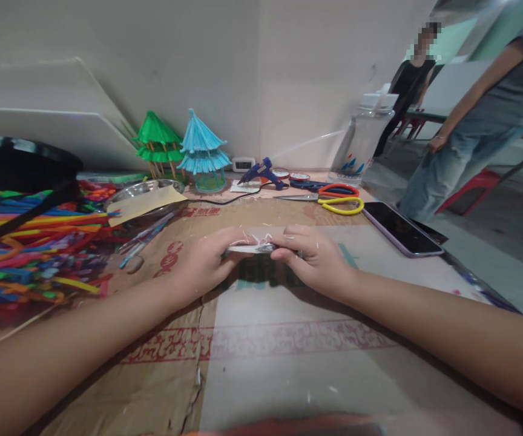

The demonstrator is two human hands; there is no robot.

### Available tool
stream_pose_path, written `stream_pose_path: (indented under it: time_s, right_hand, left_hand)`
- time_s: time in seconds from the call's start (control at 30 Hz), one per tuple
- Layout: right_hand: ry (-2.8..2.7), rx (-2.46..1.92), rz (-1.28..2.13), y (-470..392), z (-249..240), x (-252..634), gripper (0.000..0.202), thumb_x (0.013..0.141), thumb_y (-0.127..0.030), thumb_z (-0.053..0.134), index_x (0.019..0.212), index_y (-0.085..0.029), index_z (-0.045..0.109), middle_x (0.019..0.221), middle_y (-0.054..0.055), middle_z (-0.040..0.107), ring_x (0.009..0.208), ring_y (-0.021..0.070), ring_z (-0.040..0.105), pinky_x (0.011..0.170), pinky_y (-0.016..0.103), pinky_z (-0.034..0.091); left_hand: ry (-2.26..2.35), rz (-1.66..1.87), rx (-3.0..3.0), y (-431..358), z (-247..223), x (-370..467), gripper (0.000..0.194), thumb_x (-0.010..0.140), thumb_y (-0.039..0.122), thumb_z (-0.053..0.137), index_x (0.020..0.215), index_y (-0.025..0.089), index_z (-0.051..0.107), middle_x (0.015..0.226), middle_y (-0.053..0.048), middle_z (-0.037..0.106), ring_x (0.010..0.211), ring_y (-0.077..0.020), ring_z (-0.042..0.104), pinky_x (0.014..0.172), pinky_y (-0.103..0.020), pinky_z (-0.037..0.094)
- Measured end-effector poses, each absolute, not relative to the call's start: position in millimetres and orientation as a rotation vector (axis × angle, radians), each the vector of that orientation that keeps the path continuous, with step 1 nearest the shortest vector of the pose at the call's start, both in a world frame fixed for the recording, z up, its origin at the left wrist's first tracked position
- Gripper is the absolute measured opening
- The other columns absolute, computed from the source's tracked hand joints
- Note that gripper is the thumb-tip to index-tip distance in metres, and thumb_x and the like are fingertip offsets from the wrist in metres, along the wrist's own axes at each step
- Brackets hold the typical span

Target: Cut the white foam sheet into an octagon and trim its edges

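Both my hands meet over the middle of the work surface. My left hand pinches one end of a thin white flat piece between thumb and fingers. My right hand is closed at the other end, its thumb and forefinger by a small grey, shiny tip; what that belongs to is hidden by the fingers. Small white shreds cling to the fingers of both hands. Beneath them lies a translucent white sheet on printed brown cardboard.
Colourful pipe cleaners heap at left, near a metal bowl. Behind stand a green model pavilion, a blue one, a glue gun, scissors and a bottle. A phone lies right; two people stand beyond.
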State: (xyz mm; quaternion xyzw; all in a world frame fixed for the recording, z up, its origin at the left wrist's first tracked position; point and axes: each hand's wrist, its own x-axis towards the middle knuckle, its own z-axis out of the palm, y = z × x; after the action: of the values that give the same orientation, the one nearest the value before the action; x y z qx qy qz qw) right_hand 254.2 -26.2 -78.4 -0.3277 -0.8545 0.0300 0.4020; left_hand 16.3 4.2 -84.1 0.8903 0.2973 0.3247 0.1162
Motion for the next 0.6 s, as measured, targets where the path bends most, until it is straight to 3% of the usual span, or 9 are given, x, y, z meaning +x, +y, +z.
stream_pose_path:
  time_s: [0.2, 0.4, 0.6]
  right_hand:
    - [-1.851, -1.089, 0.421, -22.8, -78.4, 254.5, 0.031, 0.085, -0.038, 0.066, 0.107, -0.017, 0.068, 0.084, 0.004, 0.069, 0.071, 0.0168, 0.062, 0.065, 0.028, 0.049]
    - [-1.884, -1.141, 0.472, -16.5, -84.2, 253.7, 0.014, 0.08, -0.024, 0.063, 0.091, -0.017, 0.069, 0.077, 0.002, 0.069, 0.067, 0.0149, 0.061, 0.061, 0.025, 0.046]
    - [-1.943, -1.103, 0.352, -16.1, -86.5, 256.0, 0.013, 0.08, -0.014, 0.058, 0.087, -0.017, 0.068, 0.075, 0.002, 0.068, 0.066, 0.0147, 0.06, 0.061, 0.024, 0.044]
  left_hand:
    - [1.095, 1.056, 2.3, 2.1, -80.1, 20.9, 0.017, 0.089, 0.034, 0.059, 0.097, 0.02, 0.064, 0.093, -0.003, 0.071, 0.087, -0.0205, 0.066, 0.078, -0.03, 0.051]
    - [1.135, 1.147, 2.054, 4.5, -75.6, 26.7, 0.02, 0.082, 0.036, 0.063, 0.086, 0.02, 0.052, 0.078, 0.002, 0.058, 0.071, -0.0158, 0.059, 0.06, -0.025, 0.047]
    - [1.104, 1.005, 2.183, 4.1, -80.2, 22.3, 0.024, 0.085, 0.042, 0.062, 0.094, 0.019, 0.061, 0.084, 0.0, 0.067, 0.076, -0.018, 0.062, 0.066, -0.027, 0.048]
